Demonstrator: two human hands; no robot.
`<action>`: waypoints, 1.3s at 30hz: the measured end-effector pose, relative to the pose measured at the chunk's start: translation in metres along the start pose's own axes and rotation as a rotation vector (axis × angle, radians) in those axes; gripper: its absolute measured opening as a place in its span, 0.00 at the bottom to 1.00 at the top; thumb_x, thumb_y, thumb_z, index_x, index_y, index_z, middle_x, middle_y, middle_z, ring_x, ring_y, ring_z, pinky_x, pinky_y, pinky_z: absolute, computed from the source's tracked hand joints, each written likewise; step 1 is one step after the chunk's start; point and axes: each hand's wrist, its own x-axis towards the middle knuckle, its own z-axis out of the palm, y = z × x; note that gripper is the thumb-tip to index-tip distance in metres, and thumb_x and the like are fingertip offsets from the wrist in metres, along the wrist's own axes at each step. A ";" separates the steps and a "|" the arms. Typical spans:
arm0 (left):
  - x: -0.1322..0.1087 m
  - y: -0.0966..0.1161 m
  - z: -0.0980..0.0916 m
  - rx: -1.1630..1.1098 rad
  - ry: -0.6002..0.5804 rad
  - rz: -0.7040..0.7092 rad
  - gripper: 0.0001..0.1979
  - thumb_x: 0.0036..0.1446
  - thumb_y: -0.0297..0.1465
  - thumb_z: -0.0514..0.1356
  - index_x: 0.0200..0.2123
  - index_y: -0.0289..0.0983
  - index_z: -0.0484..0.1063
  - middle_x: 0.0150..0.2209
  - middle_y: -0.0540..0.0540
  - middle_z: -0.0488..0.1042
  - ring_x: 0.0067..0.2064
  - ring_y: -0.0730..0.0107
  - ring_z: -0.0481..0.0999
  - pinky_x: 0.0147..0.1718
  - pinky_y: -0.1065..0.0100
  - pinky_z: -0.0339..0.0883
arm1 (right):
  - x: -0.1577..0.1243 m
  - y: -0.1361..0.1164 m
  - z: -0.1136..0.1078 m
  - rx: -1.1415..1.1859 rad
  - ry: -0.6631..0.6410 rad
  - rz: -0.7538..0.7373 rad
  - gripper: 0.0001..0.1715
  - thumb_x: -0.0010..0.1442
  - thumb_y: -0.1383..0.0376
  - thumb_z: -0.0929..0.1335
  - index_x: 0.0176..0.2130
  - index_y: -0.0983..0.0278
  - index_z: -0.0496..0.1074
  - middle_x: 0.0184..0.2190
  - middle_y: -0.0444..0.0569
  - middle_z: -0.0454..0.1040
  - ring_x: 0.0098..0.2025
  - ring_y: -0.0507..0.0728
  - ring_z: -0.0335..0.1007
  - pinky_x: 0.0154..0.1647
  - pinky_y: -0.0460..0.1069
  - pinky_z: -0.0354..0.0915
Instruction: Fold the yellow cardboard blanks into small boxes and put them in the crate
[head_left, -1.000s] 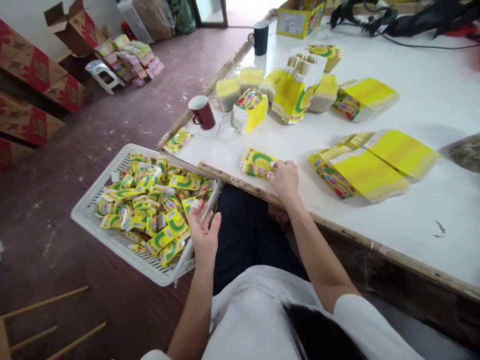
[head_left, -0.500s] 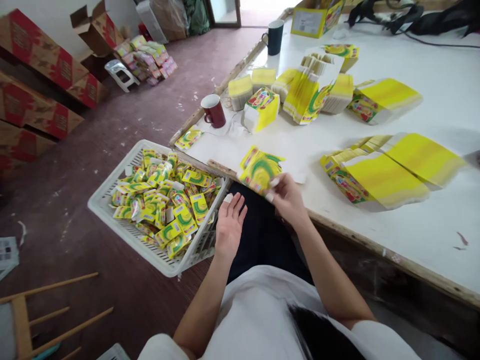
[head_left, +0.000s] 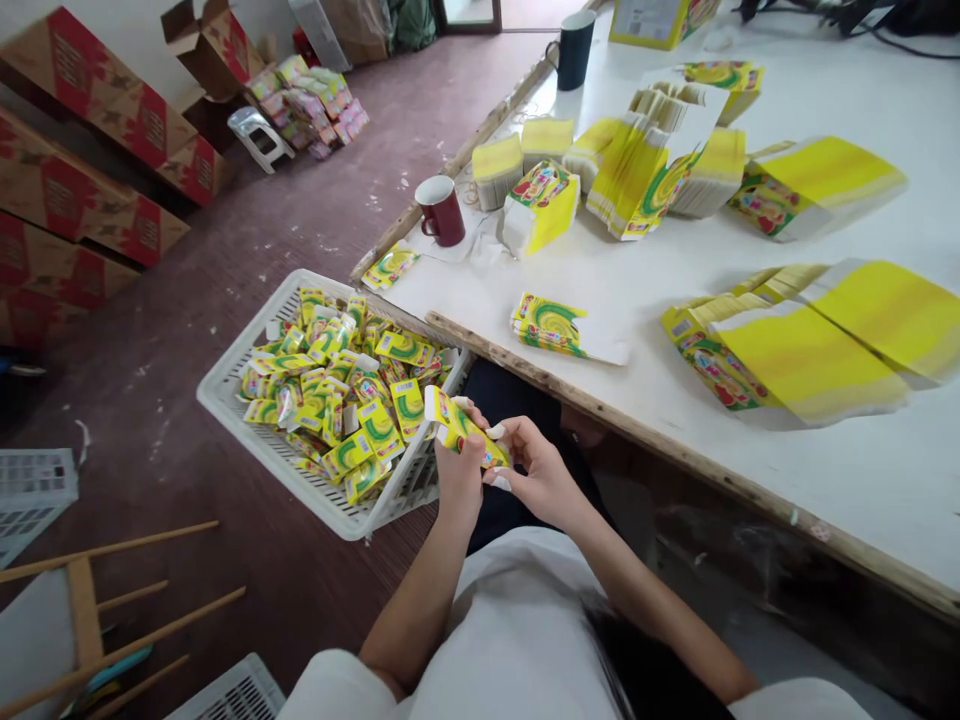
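Observation:
A small yellow-and-green carton (head_left: 459,424) is between my hands, above my lap. My left hand (head_left: 459,478) wraps round its body, with the thumb across the front. At its lower right end, the fingers of my right hand (head_left: 536,465) pinch the carton. White coverings show on several fingertips. Just beyond, flat printed cartons (head_left: 551,325) lie on the white table (head_left: 652,345) near its wooden edge. To my left stands a white plastic basket (head_left: 281,475), heaped with small yellow cartons (head_left: 379,428) of the same print.
Stacks of flat yellow cartons (head_left: 810,340) spread over the table's right side. A maroon mug (head_left: 441,212) and a dark mug (head_left: 574,50) stand near the far edge. Brown-and-red boxes (head_left: 112,190) are piled at the left. A wooden stool (head_left: 86,610) lies at lower left.
My right hand has come down from the table to my left hand with a carton. My left hand, open before, has closed round it. The view has shifted slightly.

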 end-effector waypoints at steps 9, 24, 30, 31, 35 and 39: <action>0.003 -0.009 0.001 -0.067 0.117 0.083 0.38 0.38 0.68 0.66 0.35 0.39 0.72 0.34 0.50 0.70 0.34 0.71 0.69 0.33 0.70 0.69 | 0.003 -0.003 -0.002 0.079 0.090 0.035 0.20 0.55 0.53 0.78 0.37 0.60 0.70 0.32 0.41 0.71 0.32 0.52 0.64 0.34 0.47 0.61; -0.008 -0.019 0.000 -0.095 0.183 0.054 0.21 0.51 0.48 0.73 0.41 0.39 0.82 0.36 0.49 0.82 0.34 0.73 0.78 0.35 0.74 0.70 | 0.000 -0.003 -0.001 0.439 0.054 0.117 0.28 0.45 0.48 0.82 0.38 0.59 0.74 0.32 0.42 0.72 0.33 0.52 0.67 0.35 0.46 0.64; -0.008 -0.019 -0.002 -0.065 0.201 0.031 0.20 0.53 0.49 0.72 0.31 0.37 0.79 0.29 0.51 0.79 0.30 0.75 0.75 0.33 0.75 0.71 | 0.005 0.000 -0.004 0.299 0.230 0.119 0.28 0.41 0.47 0.83 0.30 0.60 0.71 0.28 0.42 0.73 0.30 0.53 0.67 0.33 0.48 0.68; -0.007 -0.018 -0.002 -0.078 0.197 0.020 0.20 0.52 0.49 0.72 0.30 0.37 0.79 0.28 0.51 0.79 0.30 0.76 0.75 0.33 0.75 0.71 | 0.006 0.000 -0.006 0.264 0.244 0.116 0.28 0.41 0.47 0.83 0.29 0.60 0.71 0.28 0.42 0.73 0.29 0.53 0.67 0.32 0.48 0.68; 0.000 -0.012 -0.008 -0.107 0.160 0.039 0.20 0.47 0.48 0.75 0.34 0.39 0.80 0.33 0.50 0.82 0.33 0.73 0.79 0.36 0.73 0.74 | 0.006 -0.001 -0.013 0.117 0.162 0.097 0.26 0.46 0.46 0.80 0.27 0.61 0.72 0.26 0.42 0.72 0.27 0.52 0.66 0.29 0.48 0.67; 0.008 -0.004 -0.019 -0.023 0.100 0.096 0.17 0.50 0.45 0.74 0.32 0.38 0.80 0.31 0.50 0.82 0.33 0.73 0.80 0.37 0.73 0.74 | 0.001 -0.004 -0.020 -0.069 0.115 -0.033 0.16 0.58 0.52 0.75 0.30 0.61 0.76 0.28 0.44 0.73 0.29 0.53 0.68 0.30 0.48 0.66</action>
